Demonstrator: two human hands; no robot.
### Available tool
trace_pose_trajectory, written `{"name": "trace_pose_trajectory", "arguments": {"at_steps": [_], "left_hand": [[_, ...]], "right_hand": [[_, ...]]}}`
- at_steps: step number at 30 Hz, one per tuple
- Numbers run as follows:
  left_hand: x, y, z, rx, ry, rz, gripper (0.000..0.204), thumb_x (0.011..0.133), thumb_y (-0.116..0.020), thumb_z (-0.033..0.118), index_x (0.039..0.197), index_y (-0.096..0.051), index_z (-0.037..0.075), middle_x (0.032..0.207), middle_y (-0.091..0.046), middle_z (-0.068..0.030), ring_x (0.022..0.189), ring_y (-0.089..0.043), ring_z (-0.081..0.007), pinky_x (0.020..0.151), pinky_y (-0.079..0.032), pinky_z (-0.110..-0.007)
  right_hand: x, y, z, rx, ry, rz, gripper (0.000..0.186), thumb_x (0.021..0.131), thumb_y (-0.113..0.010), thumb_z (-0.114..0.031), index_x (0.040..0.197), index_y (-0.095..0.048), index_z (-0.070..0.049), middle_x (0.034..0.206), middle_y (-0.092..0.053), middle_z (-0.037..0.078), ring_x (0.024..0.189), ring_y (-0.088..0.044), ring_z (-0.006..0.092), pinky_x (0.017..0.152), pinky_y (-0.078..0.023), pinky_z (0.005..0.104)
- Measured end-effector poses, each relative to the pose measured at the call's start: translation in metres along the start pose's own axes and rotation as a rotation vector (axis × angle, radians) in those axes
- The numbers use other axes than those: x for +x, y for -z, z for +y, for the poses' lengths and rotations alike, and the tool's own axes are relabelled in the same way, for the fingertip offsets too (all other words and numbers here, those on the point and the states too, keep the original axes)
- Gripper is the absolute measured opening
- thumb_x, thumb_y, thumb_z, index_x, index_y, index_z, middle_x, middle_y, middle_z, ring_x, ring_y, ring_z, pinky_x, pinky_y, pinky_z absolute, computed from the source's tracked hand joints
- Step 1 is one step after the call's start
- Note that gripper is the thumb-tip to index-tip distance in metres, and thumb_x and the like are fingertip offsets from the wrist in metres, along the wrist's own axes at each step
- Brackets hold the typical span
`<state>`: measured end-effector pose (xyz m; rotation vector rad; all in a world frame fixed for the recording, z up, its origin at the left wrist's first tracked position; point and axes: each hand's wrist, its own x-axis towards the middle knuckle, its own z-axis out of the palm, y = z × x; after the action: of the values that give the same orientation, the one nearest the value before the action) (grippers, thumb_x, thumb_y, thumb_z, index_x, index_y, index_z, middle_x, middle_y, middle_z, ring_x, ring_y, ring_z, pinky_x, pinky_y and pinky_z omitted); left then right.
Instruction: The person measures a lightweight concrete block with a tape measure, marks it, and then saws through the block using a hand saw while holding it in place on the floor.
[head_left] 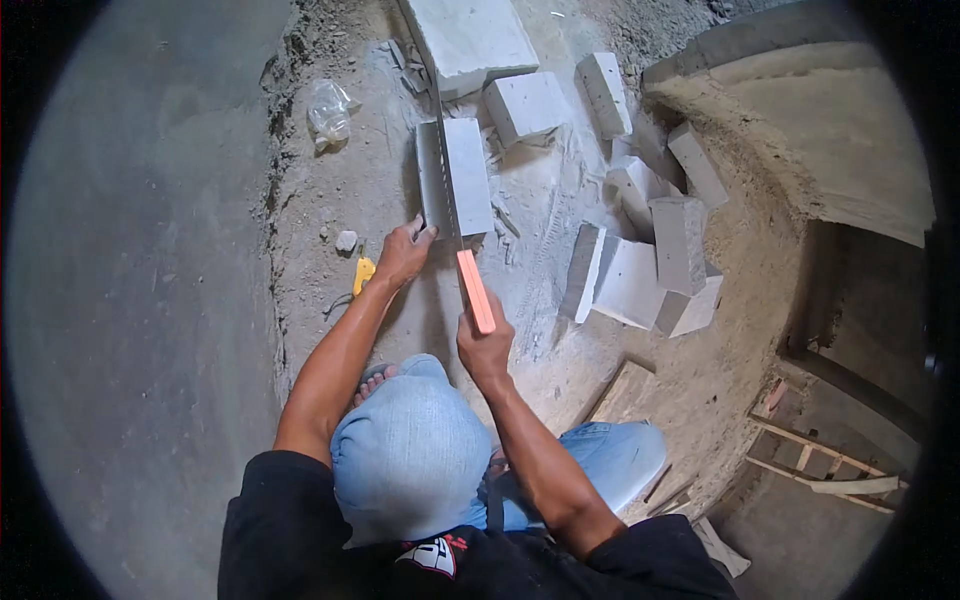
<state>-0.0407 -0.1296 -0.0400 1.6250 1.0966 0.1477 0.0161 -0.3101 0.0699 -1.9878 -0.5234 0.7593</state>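
My right hand (485, 345) is wrapped round the orange handle of a handsaw (477, 292). The saw's long thin blade points away from me and lies lengthwise along a pale grey lightweight concrete block (470, 180). A narrow strip of that block (432, 180) shows on the left of the blade, the wider part on the right. Closed on the near left corner of the block is my left hand (404, 254), its thumb at the end face. Just below this hand, a yellow tape measure (363, 274) lies on the floor. I cannot tell how deep the blade sits.
Beyond lie a large block (475, 40) and a smaller one (528, 106). Several cut pieces (630, 280) are heaped to the right. A clear plastic bag (330, 115) and a stone chip (346, 241) lie left. A wooden board (620, 390) rests by my knee; a wooden ladder-like frame (820, 465) stands lower right.
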Motion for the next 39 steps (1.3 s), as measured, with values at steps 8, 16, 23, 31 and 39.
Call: {"name": "trace_pose_trajectory", "arguments": {"at_steps": [8,16,23,31,39], "left_hand": [[0.001,-0.005,0.003,-0.016,-0.013,-0.011,0.048,0.092,-0.053,0.033,0.12,-0.061,-0.005,0.124,-0.057,-0.031,0.121,-0.055,-0.0403,0.103,-0.042,-0.04],[0.005,-0.008,0.003,-0.002,-0.023,0.025,0.044,0.092,-0.053,0.034,0.115,-0.064,-0.001,0.104,-0.068,-0.0252,0.103,-0.065,-0.0389,0.088,-0.048,-0.042],[-0.002,0.001,0.023,0.005,-0.031,0.01,0.04,0.092,-0.054,0.032,0.115,-0.065,0.001,0.099,-0.068,-0.0256,0.097,-0.067,-0.0344,0.084,-0.049,-0.04],[0.008,-0.004,0.012,0.053,-0.035,0.018,0.04,0.092,-0.055,0.033,0.115,-0.065,0.001,0.099,-0.069,-0.0255,0.095,-0.068,-0.034,0.083,-0.049,-0.04],[0.01,-0.02,0.003,0.016,-0.017,0.027,0.038,0.091,-0.056,0.033,0.111,-0.066,0.002,0.09,-0.069,-0.0225,0.088,-0.068,-0.0343,0.082,-0.05,-0.041]], "right_hand": [[-0.014,0.006,0.021,-0.069,0.196,0.114,0.05,0.077,-0.058,0.005,0.127,-0.057,-0.002,0.114,-0.066,0.018,0.101,-0.068,0.0275,0.086,-0.052,0.0326],[-0.006,0.01,0.016,-0.046,0.121,0.058,0.052,0.078,-0.057,0.006,0.129,-0.056,-0.005,0.109,-0.067,0.016,0.093,-0.068,0.0213,0.081,-0.052,0.0303],[-0.026,0.012,0.035,-0.024,0.23,0.132,0.054,0.076,-0.059,0.004,0.129,-0.057,-0.007,0.101,-0.067,0.017,0.084,-0.068,0.0224,0.078,-0.052,0.0303],[-0.033,0.016,0.048,-0.067,0.284,0.153,0.05,0.078,-0.063,0.001,0.127,-0.056,-0.002,0.098,-0.068,0.02,0.087,-0.07,0.026,0.076,-0.053,0.034],[-0.071,0.029,0.08,-0.093,0.273,0.178,0.052,0.077,-0.06,0.001,0.129,-0.057,-0.006,0.097,-0.069,0.015,0.081,-0.068,0.0165,0.072,-0.053,0.0296]]}}
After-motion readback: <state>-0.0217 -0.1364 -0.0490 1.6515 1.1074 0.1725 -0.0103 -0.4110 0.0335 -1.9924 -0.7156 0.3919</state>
